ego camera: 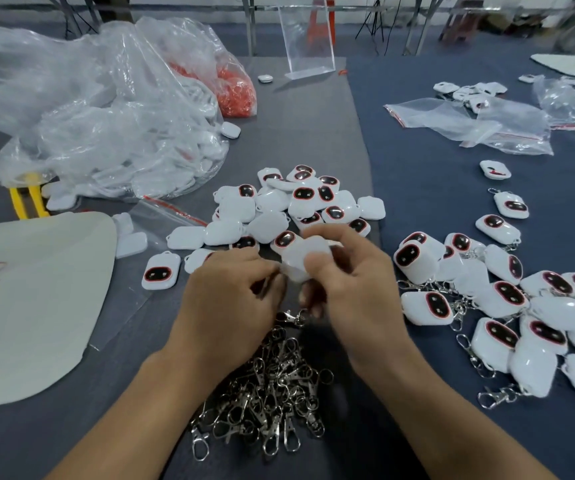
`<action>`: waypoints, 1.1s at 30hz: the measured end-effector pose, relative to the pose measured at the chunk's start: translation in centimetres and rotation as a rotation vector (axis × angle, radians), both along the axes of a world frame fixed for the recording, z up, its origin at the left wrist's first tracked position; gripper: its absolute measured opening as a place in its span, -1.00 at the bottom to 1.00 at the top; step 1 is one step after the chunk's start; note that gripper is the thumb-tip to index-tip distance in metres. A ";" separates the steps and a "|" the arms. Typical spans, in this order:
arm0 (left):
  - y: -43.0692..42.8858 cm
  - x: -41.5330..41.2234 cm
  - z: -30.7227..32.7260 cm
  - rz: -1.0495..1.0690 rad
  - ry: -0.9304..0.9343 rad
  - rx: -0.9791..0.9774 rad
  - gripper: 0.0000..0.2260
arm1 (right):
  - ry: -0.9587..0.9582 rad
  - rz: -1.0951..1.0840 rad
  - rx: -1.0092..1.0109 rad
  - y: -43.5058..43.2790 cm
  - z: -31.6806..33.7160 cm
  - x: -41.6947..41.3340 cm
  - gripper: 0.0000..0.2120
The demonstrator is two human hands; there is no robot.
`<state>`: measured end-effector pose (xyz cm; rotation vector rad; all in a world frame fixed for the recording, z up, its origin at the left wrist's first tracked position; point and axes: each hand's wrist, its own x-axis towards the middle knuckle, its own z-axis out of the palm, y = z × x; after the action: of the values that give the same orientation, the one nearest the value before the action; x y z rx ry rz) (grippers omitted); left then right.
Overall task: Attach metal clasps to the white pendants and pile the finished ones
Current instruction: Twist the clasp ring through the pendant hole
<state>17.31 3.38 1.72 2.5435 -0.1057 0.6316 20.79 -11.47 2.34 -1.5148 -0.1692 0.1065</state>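
1. Clasp-fitting step: right hand (345,285) pinches a white pendant (301,261) just above the clasp heap (268,386).
2. Left hand (230,289) is curled at the pendant's edge; whether it holds a clasp is hidden.
3. Next, likely: hook the clasp on, then drop the pendant on the finished pile (508,306) right of the heap.

Both forearms reach forward, bare; left hand (227,292) and right hand (348,275) meet at centre, fingers curled inward, fingertips pinched together, backs of hands up.

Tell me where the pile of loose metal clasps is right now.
The pile of loose silver metal clasps lies low in the head view's centre, on the grey mat between the person's forearms, just below both hands.
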 end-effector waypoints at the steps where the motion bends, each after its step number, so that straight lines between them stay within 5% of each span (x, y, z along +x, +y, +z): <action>1: -0.3 0.0 0.0 0.010 -0.002 -0.171 -0.89 | 0.144 0.002 0.125 -0.3 0.3 0.5 -0.76; 4: -0.8 0.4 -0.2 -0.002 0.028 -0.562 -0.95 | 0.383 0.045 0.333 -1.0 0.4 1.4 -0.85; 7: -0.7 0.3 -0.6 0.016 -0.024 -0.318 -0.84 | 0.335 0.082 0.284 -1.2 0.4 1.4 -0.87; 11: -0.4 0.0 -0.7 -0.043 -0.146 0.000 -0.95 | -0.065 0.063 -0.179 -1.8 0.5 1.3 -0.78; 20: 1.2 1.0 -1.0 0.228 0.001 -0.092 -0.78 | -0.606 -0.264 -0.860 -5.8 1.8 3.4 -0.77; 23: 1.4 1.2 -1.4 0.275 -0.006 -0.095 -0.68 | -0.597 -0.214 -1.067 -6.4 1.7 3.7 -0.67; 28: 1.7 1.5 -2.1 0.276 0.017 -0.051 -0.58 | -0.343 -0.148 -1.446 -6.4 1.8 3.7 -0.82; 33: 1.6 1.6 -2.4 0.277 0.076 -0.015 -0.66 | -0.572 -0.284 -1.310 -4.4 1.1 2.5 -0.92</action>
<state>18.93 4.99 -0.66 2.5855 0.2812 0.6343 23.27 -15.87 3.43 -2.8330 -0.3757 -0.5606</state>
